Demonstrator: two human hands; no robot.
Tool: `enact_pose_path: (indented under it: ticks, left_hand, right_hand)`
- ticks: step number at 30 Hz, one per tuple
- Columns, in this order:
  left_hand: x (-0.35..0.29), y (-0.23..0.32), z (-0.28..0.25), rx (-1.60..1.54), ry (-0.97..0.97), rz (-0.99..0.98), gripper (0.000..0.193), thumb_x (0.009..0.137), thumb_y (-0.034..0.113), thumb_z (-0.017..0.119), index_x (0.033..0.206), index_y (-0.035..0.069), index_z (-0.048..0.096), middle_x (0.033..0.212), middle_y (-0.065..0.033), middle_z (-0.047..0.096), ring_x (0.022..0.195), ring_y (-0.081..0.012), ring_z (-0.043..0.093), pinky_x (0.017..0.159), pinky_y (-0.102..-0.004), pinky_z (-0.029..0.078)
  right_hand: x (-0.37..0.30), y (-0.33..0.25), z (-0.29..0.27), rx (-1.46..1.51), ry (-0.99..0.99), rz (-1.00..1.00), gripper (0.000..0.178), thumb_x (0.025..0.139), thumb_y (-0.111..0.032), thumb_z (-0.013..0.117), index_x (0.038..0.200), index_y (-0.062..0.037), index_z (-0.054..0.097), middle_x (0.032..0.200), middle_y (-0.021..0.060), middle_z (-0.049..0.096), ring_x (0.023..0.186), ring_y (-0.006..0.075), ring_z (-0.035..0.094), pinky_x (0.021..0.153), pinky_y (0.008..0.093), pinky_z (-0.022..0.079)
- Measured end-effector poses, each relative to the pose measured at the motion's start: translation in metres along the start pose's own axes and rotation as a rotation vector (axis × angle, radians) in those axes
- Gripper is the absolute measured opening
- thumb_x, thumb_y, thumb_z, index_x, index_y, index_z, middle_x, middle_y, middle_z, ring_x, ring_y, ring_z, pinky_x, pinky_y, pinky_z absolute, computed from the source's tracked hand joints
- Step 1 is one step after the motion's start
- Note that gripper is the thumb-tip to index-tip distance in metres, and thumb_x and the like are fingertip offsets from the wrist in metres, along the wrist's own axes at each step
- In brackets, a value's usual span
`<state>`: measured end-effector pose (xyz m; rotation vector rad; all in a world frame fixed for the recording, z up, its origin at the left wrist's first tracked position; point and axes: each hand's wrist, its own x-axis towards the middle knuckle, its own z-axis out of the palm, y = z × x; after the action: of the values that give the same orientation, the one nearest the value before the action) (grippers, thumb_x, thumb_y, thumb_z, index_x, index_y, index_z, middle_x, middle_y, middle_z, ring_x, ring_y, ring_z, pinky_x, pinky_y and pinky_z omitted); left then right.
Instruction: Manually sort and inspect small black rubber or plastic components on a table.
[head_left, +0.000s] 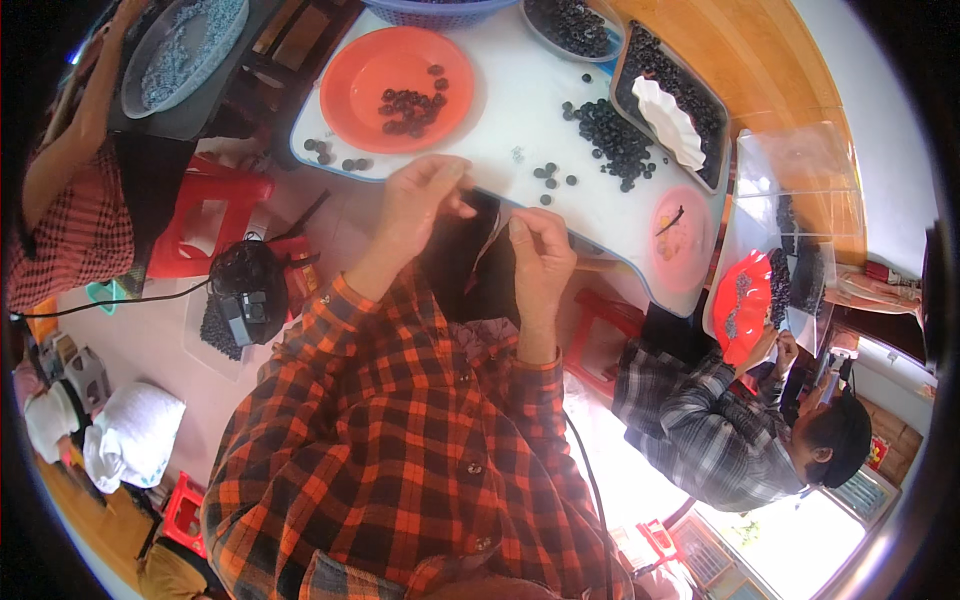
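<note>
At the near edge of the white table [500,120] I hold both hands up, a short gap between them. My left hand [425,205] has its thumb and fingers pinched together. Slightly lower, my right hand [542,255] pinches with thumb and forefinger. What either pinch holds is too small to make out. A thin strand [487,250] hangs close to my right hand; which hand it belongs to is unclear. Beyond my left hand lies an orange-red basin [345,100] with small black round pieces [408,112] in it. A few more black pieces [548,175] lie beyond my right hand.
A heap of black pieces [612,140] lies at the right, beside a tray [716,130] holding a white scalloped dish [668,122]. A pink plate [680,250] is near the right corner. Co-workers in a grey plaid shirt [720,435] and red checked clothing [75,230] sit either side.
</note>
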<state>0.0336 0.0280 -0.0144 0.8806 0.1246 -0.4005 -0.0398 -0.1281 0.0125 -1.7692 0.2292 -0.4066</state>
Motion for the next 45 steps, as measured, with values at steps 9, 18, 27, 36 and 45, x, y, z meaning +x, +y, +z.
enact_pose_path:
  ticks: [9, 18, 27, 36, 45]
  left_hand:
    - [0.035, 0.032, -0.015, 1.067, 0.325, 0.77, 0.015, 0.088, 0.012, 0.067, 0.099, 0.001, 0.069, 0.083, -0.0111, 0.067, 0.068, -0.0193, 0.063, 0.062, -0.0304, 0.051]
    - [0.051, 0.034, -0.015, 1.439, 0.38, 0.936, 0.013, 0.085, 0.008, 0.07, 0.096, 0.002, 0.069, 0.092, -0.0139, 0.064, 0.078, -0.0275, 0.065, 0.066, -0.0346, 0.053]
    - [0.027, -0.006, 0.009, 1.237, 0.206, 1.031, 0.016, 0.08, -0.004, 0.071, 0.096, 0.0, 0.066, 0.091, -0.0127, 0.061, 0.072, -0.0238, 0.063, 0.06, -0.031, 0.051]
    - [0.014, -0.019, 0.0, 1.151, 0.162, 0.907, 0.014, 0.081, 0.001, 0.071, 0.093, 0.002, 0.065, 0.087, -0.0127, 0.062, 0.071, -0.0291, 0.063, 0.058, -0.036, 0.052]
    - [0.013, -0.017, -0.002, 1.139, 0.167, 0.821, 0.013, 0.081, 0.001, 0.07, 0.092, 0.002, 0.066, 0.087, -0.0125, 0.061, 0.072, -0.0289, 0.064, 0.061, -0.0364, 0.052]
  right_hand:
    - [0.009, 0.018, -0.016, -0.39, 0.12, -0.181, 0.007, 0.086, -0.001, 0.066, 0.092, 0.0001, 0.068, 0.096, 0.0107, 0.062, 0.086, 0.0218, 0.062, 0.073, 0.03, 0.05]
    - [0.013, 0.022, -0.02, -0.409, 0.16, -0.124, 0.008, 0.085, -0.001, 0.066, 0.092, -0.0002, 0.068, 0.096, 0.012, 0.06, 0.086, 0.025, 0.062, 0.076, 0.0329, 0.05]
    - [0.051, 0.032, 0.003, -0.74, 0.15, -0.383, 0.021, 0.078, -0.005, 0.07, 0.099, -0.0063, 0.07, 0.114, 0.0121, 0.055, 0.104, 0.0299, 0.052, 0.089, 0.0428, 0.039]
    - [0.068, 0.039, 0.018, -0.897, 0.089, -0.403, 0.023, 0.077, -0.012, 0.071, 0.098, -0.0056, 0.07, 0.122, 0.0159, 0.051, 0.116, 0.0355, 0.044, 0.098, 0.0493, 0.03]
    - [0.07, 0.044, 0.019, -0.889, 0.07, -0.406, 0.016, 0.075, -0.012, 0.072, 0.089, -0.0062, 0.069, 0.119, 0.015, 0.051, 0.116, 0.0348, 0.043, 0.099, 0.0499, 0.029]
